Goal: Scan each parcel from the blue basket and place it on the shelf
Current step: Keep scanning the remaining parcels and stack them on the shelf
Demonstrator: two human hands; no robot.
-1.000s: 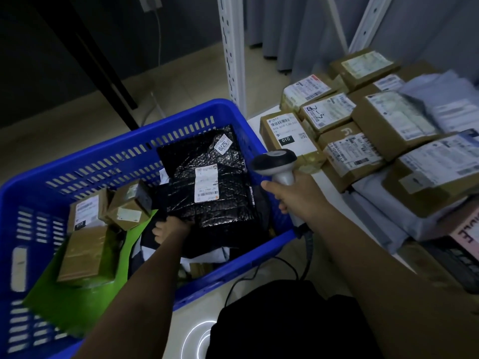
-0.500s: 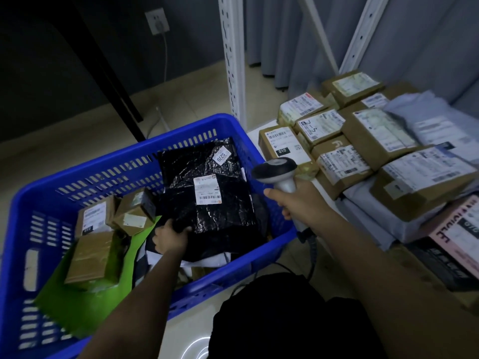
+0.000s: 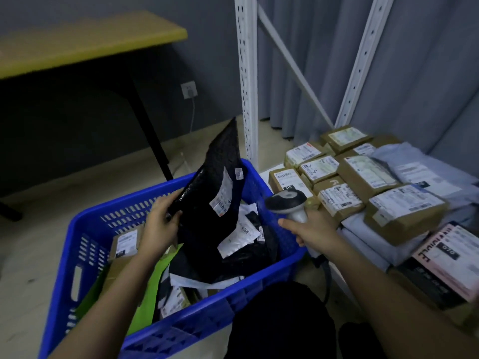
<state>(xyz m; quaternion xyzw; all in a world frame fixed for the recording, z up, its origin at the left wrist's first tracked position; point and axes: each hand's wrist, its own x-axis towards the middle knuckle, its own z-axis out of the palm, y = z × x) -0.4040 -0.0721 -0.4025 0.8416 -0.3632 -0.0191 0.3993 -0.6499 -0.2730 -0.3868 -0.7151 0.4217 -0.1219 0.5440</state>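
Left hand (image 3: pixel 161 224) grips the black poly-mailer parcel (image 3: pixel 210 200) by its lower left edge, thumb on the front face and fingers curled behind. The parcel is raised above the blue basket (image 3: pixel 181 330), tilted nearly on end with one corner pointing up towards the white shelf upright (image 3: pixel 247 81); its lower end hangs inside the basket opening. Its white shipping label (image 3: pixel 222 199) and a smaller sticker face right, towards the scanner. Right hand (image 3: pixel 309 230) is wrapped round the handle of the barcode scanner (image 3: pixel 286 200), held over the basket's right rim, the scanner head level with the label and near it, not touching the parcel. Whether the trigger is pressed, cannot tell. In the basket: a brown box (image 3: pixel 125 242) with a label at the left, a green bag (image 3: pixel 145 288) below it, more black and white mailers (image 3: pixel 238 237) heaped in the middle. On the shelf (image 3: pixel 261 174) to the right, just beside the basket: tightly packed labelled cardboard boxes (image 3: pixel 363 177), grey mailers (image 3: pixel 417 167) stacked behind and under them, and a pink-labelled box (image 3: pixel 445 257) at the near right. Background: a yellow-topped table (image 3: pixel 85 42) with black legs, a wall socket (image 3: pixel 189 89) with a cable plugged in, grey curtains (image 3: pixel 324 60) behind the shelf frame.
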